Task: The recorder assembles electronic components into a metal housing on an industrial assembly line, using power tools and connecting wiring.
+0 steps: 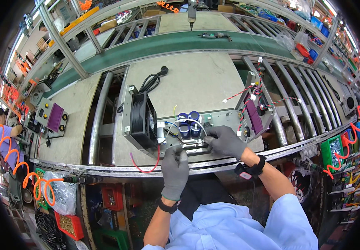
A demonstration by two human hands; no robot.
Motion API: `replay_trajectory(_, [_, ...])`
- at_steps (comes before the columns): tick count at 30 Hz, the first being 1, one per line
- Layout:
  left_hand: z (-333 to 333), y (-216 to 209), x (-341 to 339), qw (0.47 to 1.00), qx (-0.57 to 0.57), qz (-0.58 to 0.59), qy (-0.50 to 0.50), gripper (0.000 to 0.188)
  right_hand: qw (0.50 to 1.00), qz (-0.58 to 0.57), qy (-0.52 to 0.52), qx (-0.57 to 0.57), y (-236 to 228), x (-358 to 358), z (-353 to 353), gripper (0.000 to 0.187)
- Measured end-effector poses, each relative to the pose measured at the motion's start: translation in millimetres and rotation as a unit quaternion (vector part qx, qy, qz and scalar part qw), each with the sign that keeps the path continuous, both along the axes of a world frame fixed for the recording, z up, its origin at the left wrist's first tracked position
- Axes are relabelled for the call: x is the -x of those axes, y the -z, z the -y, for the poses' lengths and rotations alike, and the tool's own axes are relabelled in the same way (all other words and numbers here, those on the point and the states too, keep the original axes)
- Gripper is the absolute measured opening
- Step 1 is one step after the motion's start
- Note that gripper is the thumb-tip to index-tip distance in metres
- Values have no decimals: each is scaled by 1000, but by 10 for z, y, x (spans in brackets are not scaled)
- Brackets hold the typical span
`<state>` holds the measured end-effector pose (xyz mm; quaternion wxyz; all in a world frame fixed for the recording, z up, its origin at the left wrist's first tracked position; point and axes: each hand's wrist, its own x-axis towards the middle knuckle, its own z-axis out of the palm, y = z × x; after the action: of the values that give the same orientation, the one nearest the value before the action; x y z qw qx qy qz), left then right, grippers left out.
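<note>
In front of me lies an open metal chassis [218, 118] with a black cooling fan [143, 121] at its left end. Several blue cylindrical capacitors [190, 125] stand in its middle, and a white cable [194, 121] arches over them. My right hand [226, 143], in a grey glove, is closed at the cable's right end beside the capacitors. At the chassis's front edge my left hand [175, 171], gloved too, has its thumb and fingertips close together; what they hold is too small to make out. A red wire [147, 170] hangs out left of that hand.
A purple-and-grey panel [253, 114] with loose twisted wires stands at the chassis's right end. A black power cord [150, 81] lies behind the fan. Metal rollers [287, 102] flank the work board [184, 79]. Overhead hangs an electric screwdriver [192, 14]. Another unit [51, 117] stands left.
</note>
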<state>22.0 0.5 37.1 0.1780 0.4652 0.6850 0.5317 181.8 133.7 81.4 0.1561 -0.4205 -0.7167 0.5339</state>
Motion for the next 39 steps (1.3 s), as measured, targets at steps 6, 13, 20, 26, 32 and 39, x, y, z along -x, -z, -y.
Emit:
replay_trajectory(6, [54,201,33,1000,-3,-4,0,17,982,80,-52,-165,-13,82,-40,19])
replay_trajectory(13, [59,268,83,1000,-14,1,-4,17,972,90,-72,-206,-12,150,-2,18])
replay_trajectory(20, [124,100,103,992,-75,-98,-28,22,964,76,-35,-252,-6,169,60,19])
replay_trajectory(26, [45,-57,132,979,-74,-180,-67,42,962,117,-75,-236,-37,208,44,18])
replay_trajectory(32, [-213,-159,106,970,7,-236,-58,51,969,64,-23,-237,99,222,102,15])
replay_trajectory(39, [-396,-195,182,930,145,-335,-42,52,875,115,-30,-470,249,245,380,28])
